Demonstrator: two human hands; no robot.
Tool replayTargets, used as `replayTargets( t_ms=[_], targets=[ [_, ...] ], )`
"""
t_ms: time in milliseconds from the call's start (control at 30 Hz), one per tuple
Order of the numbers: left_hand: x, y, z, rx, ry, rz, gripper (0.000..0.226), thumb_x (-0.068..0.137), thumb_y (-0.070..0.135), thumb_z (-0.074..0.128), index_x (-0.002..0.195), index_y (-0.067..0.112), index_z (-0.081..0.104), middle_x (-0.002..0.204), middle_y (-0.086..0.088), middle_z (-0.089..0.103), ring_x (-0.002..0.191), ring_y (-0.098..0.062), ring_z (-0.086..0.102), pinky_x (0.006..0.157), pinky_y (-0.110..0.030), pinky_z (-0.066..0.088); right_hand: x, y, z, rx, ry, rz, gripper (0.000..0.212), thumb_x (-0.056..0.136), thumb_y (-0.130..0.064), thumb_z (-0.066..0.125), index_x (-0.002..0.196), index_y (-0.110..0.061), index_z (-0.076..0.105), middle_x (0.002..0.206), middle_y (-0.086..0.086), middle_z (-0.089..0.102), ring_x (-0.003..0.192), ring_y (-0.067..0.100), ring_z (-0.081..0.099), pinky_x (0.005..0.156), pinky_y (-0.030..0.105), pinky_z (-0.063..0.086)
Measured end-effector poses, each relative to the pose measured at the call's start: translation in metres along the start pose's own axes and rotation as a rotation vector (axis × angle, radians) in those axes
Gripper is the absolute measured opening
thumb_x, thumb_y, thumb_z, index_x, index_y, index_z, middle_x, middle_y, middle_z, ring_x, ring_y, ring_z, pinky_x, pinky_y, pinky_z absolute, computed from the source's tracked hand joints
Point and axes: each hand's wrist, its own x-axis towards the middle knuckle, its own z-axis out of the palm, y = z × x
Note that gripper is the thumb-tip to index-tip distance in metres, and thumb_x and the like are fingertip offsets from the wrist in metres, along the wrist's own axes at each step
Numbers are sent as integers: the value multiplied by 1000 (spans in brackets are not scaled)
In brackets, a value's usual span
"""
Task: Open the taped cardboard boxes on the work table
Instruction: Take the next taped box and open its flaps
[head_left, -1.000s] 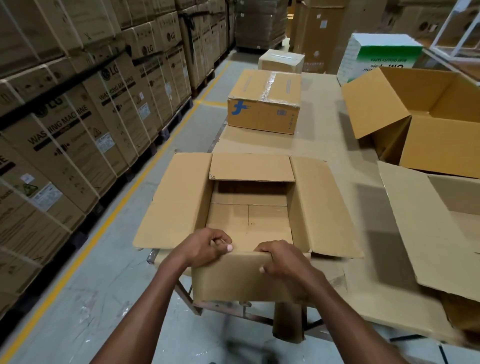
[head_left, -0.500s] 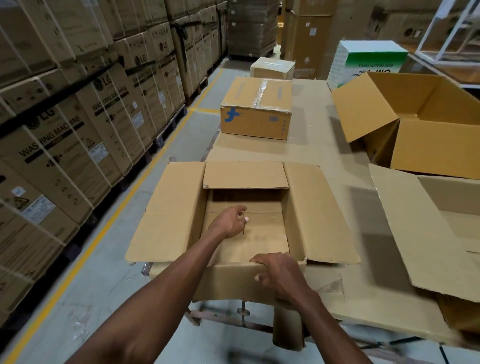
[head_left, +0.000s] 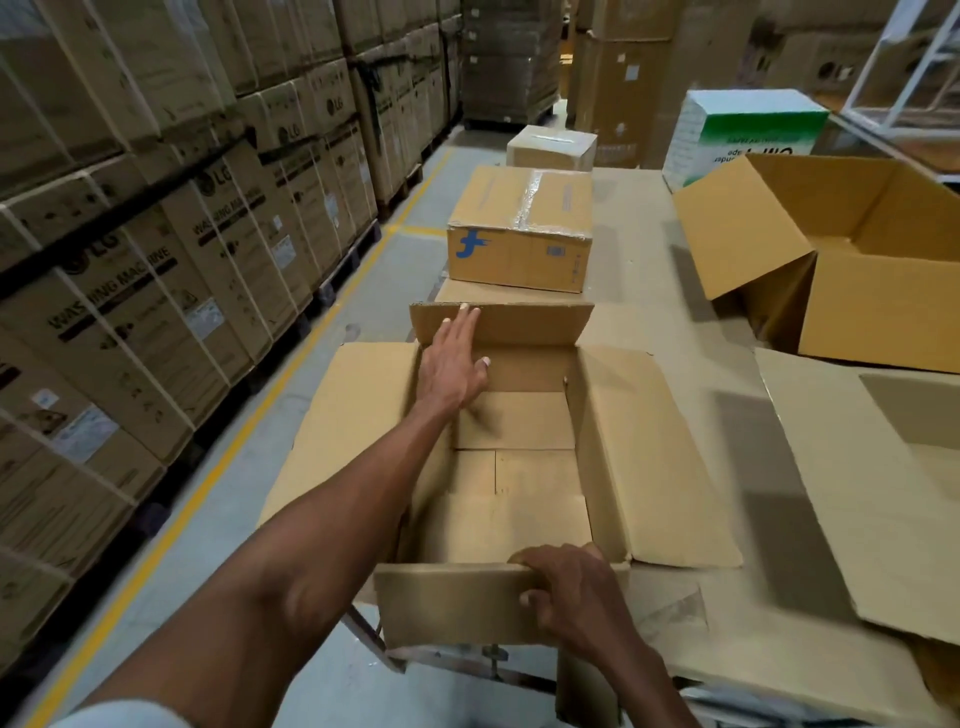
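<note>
An open, empty cardboard box (head_left: 524, 499) sits at the near left corner of the work table (head_left: 649, 291), its side flaps spread out. My left hand (head_left: 453, 364) reaches across it with straight fingers pressing the far flap (head_left: 524, 323), which stands up and back. My right hand (head_left: 566, 587) grips the near flap (head_left: 447, 603), fingers curled over its top edge. Behind it stands a taped box with a blue logo (head_left: 519, 234). A smaller taped box (head_left: 551, 147) sits farther back.
Two large opened boxes lie on the right, one at the back (head_left: 852, 260) and one nearer (head_left: 872, 467). A green and white carton (head_left: 748, 130) stands far right. Stacked washing-machine cartons (head_left: 156, 249) line the aisle on the left, beyond a yellow floor line (head_left: 208, 488).
My left hand went from the near flap into the box and on to the far flap, pushing it from lying inward to standing up. My right hand stayed on the near flap.
</note>
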Motion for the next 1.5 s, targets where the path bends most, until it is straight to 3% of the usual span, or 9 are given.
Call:
replayTargets(
  t_ms=[200, 333, 433, 733, 800, 900, 1000, 1267, 1500],
  targets=[
    [49, -17, 0, 133, -135, -54, 83, 98, 36, 57, 162, 27, 5, 170, 4, 4, 156, -28, 6, 120, -53, 22, 1, 5, 3, 31, 31, -22, 42, 78, -39, 66, 119, -47, 64, 105, -30, 59, 92, -5, 39, 88, 17, 27],
    [61, -35, 20, 241, -230, -85, 84, 98, 49, 53, 162, 27, 3, 170, 2, 4, 156, -29, 6, 123, -53, 14, 0, 10, 5, 78, 83, -36, 56, 48, -40, 82, 102, -48, 67, 83, -24, 67, 74, -3, 51, 74, 19, 41],
    [74, -46, 32, 269, -316, -130, 86, 96, 49, 56, 161, 27, 6, 170, 4, 4, 155, -30, 5, 123, -52, 11, 1, 9, 5, 84, 82, -34, 67, 33, -41, 83, 97, -51, 68, 74, -25, 62, 65, 2, 49, 67, 12, 36],
    [91, -53, 60, 267, -419, -221, 97, 83, 56, 68, 157, 21, 15, 165, -7, 16, 154, -36, 3, 123, -56, 7, 1, -6, -15, 83, 70, 6, 67, 29, -44, 80, 93, -57, 65, 72, -46, 17, 63, -22, 27, 65, -2, 24],
    [92, -54, 62, 266, -419, -229, 96, 82, 58, 66, 156, 21, 17, 165, -8, 14, 154, -36, 2, 123, -56, 6, 2, -10, -19, 55, 59, 21, 60, 34, -46, 77, 92, -58, 65, 74, -47, 16, 66, -23, 25, 63, -4, 21],
    [96, -54, 60, 228, -400, -250, 88, 83, 63, 62, 153, 23, 26, 163, -7, 22, 152, -34, 8, 122, -52, 10, 4, -2, -8, 117, 40, 66, 57, 54, -42, 68, 106, -64, 57, 79, -36, 54, 72, -8, 48, 74, 5, 27],
    [97, -55, 55, 157, -408, -262, 87, 84, 64, 60, 154, 25, 27, 164, -5, 21, 154, -30, 6, 122, -50, 9, 5, 6, 4, 101, 97, 51, 55, 57, -37, 71, 108, -56, 61, 86, -24, 66, 77, 3, 52, 76, 12, 35],
    [46, -57, 29, 12, -354, -252, 84, 91, 53, 63, 158, 24, 22, 167, -8, 16, 154, -34, 10, 121, -51, 17, 5, 0, -5, 100, -10, 78, 43, 77, -37, 65, 119, -45, 65, 106, -19, 64, 99, 10, 47, 83, 21, 33],
    [-95, -46, 11, -293, -171, -266, 38, 90, 48, 65, 119, 24, 70, 134, -5, 59, 129, -23, 51, 106, -34, 40, 10, -5, -35, 154, -234, -14, 45, 87, -42, 69, 130, -47, 56, 94, -44, 32, 96, -6, 40, 98, 27, 36]
  ],
)
